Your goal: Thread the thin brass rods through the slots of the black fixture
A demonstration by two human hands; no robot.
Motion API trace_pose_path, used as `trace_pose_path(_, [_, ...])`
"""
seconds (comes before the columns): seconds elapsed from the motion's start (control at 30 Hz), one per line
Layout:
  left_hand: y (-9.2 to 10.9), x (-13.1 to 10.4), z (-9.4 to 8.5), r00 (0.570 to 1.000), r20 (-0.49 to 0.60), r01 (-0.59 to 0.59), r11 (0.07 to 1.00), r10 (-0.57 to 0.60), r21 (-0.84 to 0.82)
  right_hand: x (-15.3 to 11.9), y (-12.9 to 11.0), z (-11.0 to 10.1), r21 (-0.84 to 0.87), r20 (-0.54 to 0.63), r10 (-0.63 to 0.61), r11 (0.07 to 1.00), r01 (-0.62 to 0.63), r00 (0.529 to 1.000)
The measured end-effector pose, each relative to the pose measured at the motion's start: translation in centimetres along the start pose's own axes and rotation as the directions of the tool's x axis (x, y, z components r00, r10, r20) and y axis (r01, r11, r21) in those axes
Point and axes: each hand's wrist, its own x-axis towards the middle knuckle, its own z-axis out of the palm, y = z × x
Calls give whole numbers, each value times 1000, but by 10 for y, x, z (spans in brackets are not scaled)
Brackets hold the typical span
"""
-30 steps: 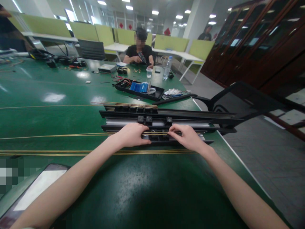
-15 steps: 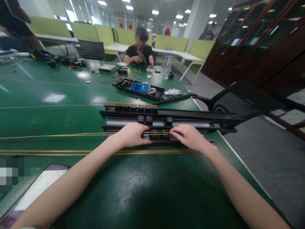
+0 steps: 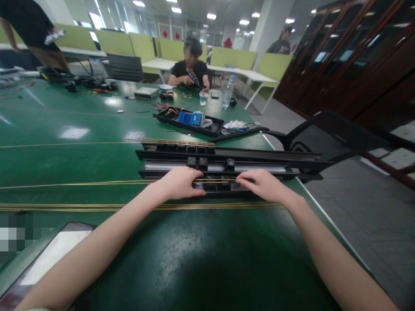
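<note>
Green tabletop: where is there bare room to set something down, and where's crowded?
Free: the tabletop between both forearms, short of the nearest golden rods; and left of the black rails, between farther rods. Crowded: those rails and the black tray.

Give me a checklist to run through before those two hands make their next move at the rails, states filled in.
1. Left hand at the nearest long black rail, thumb and fingers astride it: ok.
2. Right hand pinching the thin brass-coloured rods at their visible right end: ok.
3. Those rods lined up over the small black blocks in that rail: ok.
4. Rods fully seated in the blocks: cannot tell, too small to see.
5. Right forearm clear of the loose brass-coloured rods on the glossy green table: cannot tell, they overlap in view.
6. Clear plastic bottle with blue cap upright, apart from both hands: ok.
</note>
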Motion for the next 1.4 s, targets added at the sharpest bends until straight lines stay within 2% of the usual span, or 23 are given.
trace_pose_path(0.3, [1, 0, -1, 1000, 12, 9, 1000, -9, -4, -4, 5, -10, 134, 91, 86, 986, -98, 992])
trace_pose_path(0.87, [1, 0, -1, 1000, 8, 6, 1000, -7, 16, -12, 16, -26, 181, 163, 169, 963, -198, 972])
trace_pose_path(1.4, [0, 0, 0, 1000, 0, -2, 1000, 2, 16, -16, 31, -29, 167, 165, 188, 962, -216, 968])
